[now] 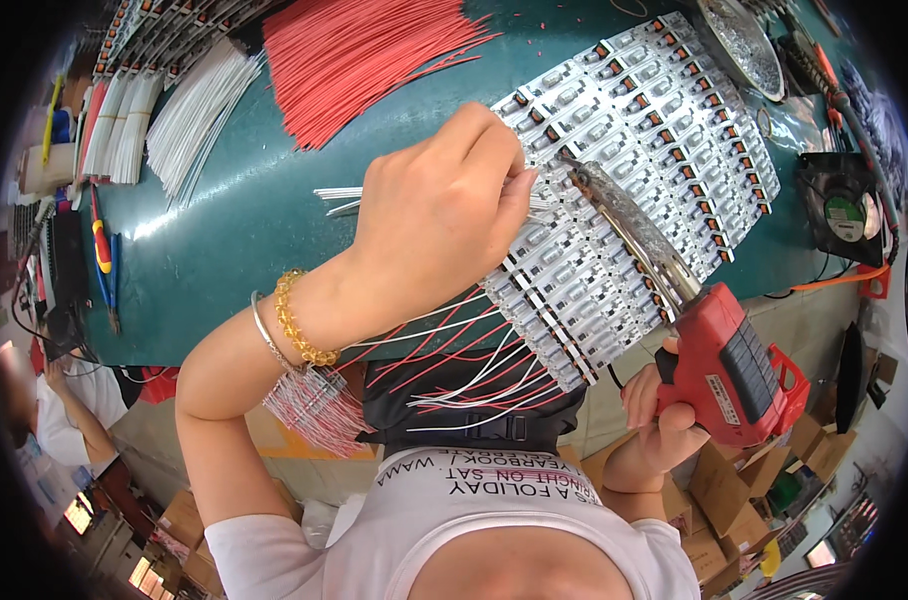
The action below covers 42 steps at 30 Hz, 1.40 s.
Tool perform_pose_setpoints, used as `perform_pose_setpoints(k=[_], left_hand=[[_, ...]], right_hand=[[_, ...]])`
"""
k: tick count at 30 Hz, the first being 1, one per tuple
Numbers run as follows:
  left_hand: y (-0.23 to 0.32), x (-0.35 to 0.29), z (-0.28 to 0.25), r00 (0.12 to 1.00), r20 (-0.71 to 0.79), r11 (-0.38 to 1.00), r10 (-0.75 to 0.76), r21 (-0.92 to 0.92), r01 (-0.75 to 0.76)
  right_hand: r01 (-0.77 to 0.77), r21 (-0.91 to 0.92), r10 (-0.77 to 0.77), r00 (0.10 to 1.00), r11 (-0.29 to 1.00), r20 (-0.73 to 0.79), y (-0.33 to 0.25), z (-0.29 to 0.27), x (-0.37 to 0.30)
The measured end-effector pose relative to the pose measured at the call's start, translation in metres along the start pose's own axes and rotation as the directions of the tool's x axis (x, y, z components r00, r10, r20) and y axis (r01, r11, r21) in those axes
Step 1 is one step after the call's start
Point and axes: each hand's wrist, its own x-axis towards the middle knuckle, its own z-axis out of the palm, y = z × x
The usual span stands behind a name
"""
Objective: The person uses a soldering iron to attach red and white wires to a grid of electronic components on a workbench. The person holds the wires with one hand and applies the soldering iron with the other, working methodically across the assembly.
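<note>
My left hand is closed around a small bunch of white wires, its fingertips pinched over the left part of a large circuit board panel. In my right hand is a red soldering gun, gripped by its handle. The gun's dark metal tip points up and left, over the panel beside my left fingertips. It is too fine to tell whether the tip touches a pad. Red and white wires hang from the panel's near left edge towards my lap.
Piles of red wires and white wires lie at the back of the green table. A screwdriver is at the left. On the right stand a metal dish and a black fan. Another person sits at far left.
</note>
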Motion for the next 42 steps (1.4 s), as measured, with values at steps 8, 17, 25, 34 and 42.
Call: perform_pose_setpoints(k=[8, 17, 25, 34, 42], left_hand=[[0.003, 0.002, -0.016, 0.988, 0.145, 0.996, 0.062, -0.066, -0.053], [0.005, 0.005, -0.017, 0.982, 0.185, 0.999, 0.028, -0.044, -0.021], [0.012, -0.002, 0.001, 0.998, 0.045, 0.995, -0.053, -0.084, 0.057], [0.011, -0.003, 0.006, 1.0, 0.004, 1.0, -0.009, -0.011, 0.009], [0.011, -0.003, 0.008, 1.0, -0.02, 1.0, 0.005, 0.022, -0.005]], right_hand=[[-0.047, 0.013, 0.048, 0.998, 0.999, -0.038, -0.006, -0.004, -0.003], [-0.052, 0.023, 0.053, 0.998, 0.998, -0.035, -0.006, -0.005, -0.003], [-0.019, 0.048, 0.022, 0.998, 0.999, -0.052, -0.003, -0.006, -0.006], [-0.097, -0.045, 0.096, 0.995, 0.994, -0.018, -0.007, -0.007, -0.009], [0.001, -0.014, -0.002, 0.999, 1.0, -0.051, -0.007, -0.004, -0.008]])
